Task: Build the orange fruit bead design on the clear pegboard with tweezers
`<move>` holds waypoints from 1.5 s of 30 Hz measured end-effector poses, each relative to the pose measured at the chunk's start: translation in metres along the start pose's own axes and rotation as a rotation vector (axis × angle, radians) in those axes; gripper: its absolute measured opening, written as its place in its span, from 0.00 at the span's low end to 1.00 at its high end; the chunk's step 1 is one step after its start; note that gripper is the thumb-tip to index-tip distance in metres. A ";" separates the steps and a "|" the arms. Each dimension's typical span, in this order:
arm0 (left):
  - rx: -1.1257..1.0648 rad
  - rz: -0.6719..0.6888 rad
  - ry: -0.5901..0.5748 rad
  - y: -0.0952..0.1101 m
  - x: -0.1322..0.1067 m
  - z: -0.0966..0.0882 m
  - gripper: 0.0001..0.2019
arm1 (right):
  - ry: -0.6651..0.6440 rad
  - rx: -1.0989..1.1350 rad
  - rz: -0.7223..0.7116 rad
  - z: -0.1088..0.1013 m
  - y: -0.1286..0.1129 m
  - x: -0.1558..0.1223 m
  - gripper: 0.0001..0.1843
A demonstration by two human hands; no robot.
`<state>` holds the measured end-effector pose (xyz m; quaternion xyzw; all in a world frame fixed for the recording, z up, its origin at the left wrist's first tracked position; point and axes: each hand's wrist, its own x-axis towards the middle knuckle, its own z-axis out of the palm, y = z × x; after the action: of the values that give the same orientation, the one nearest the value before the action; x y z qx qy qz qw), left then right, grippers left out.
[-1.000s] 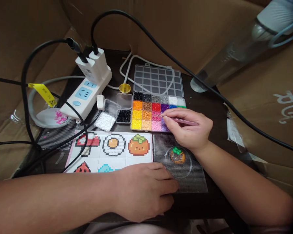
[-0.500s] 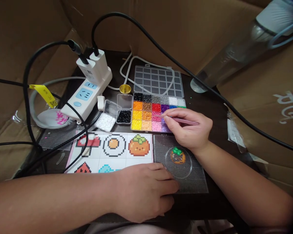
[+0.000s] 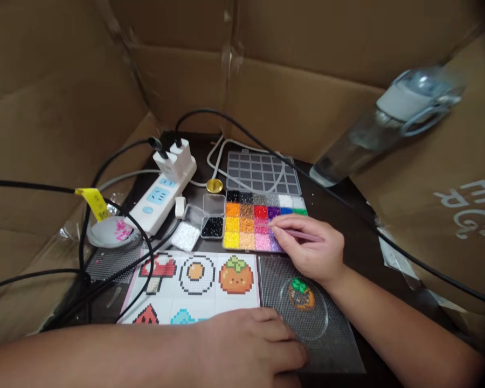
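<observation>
My right hand is closed around a pair of pink tweezers. Their tips reach into a dark pink compartment of the bead box, whose sections hold beads of several colours. Fingers stretched forward, my left hand rests on the near left part of a clear pegboard and the edge of a pattern sheet. On the pegboard sits a partly filled bead figure, orange outlined with a green top. It resembles the orange fruit picture printed on the sheet.
Left of the bead box stand small cases of black beads and white beads. A power strip with chargers lies behind them. Black cables loop over the sheet's left side. A bottle leans at the right by cardboard walls.
My view has tilted upward, so the table things sit lower and more of the bottle shows. Both hands keep about the same places, the tweezers still over the pink beads.
</observation>
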<state>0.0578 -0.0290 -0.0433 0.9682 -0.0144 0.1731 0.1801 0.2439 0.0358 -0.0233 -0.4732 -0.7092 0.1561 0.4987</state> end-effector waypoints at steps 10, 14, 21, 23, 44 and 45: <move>0.072 -0.007 0.017 -0.014 -0.002 0.023 0.14 | 0.022 0.037 -0.052 0.001 -0.005 0.005 0.05; 0.015 -0.017 0.019 -0.013 -0.001 0.021 0.15 | -0.015 0.038 -0.065 0.001 -0.004 0.006 0.06; -0.011 -0.060 0.112 -0.009 0.001 0.023 0.19 | -0.083 0.052 -0.025 0.002 -0.002 0.006 0.04; -0.006 -0.072 0.142 -0.007 0.001 0.024 0.18 | -0.098 0.058 -0.019 0.002 -0.002 0.006 0.04; 0.051 -0.025 0.089 -0.003 -0.006 0.026 0.13 | -0.116 0.031 -0.037 0.003 -0.001 0.004 0.05; 0.049 -0.018 0.086 -0.003 -0.006 0.026 0.13 | -0.112 0.031 -0.041 0.003 -0.001 0.004 0.05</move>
<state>0.0608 -0.0358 -0.0693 0.9641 0.0063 0.2130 0.1586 0.2404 0.0397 -0.0220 -0.4411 -0.7432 0.1833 0.4685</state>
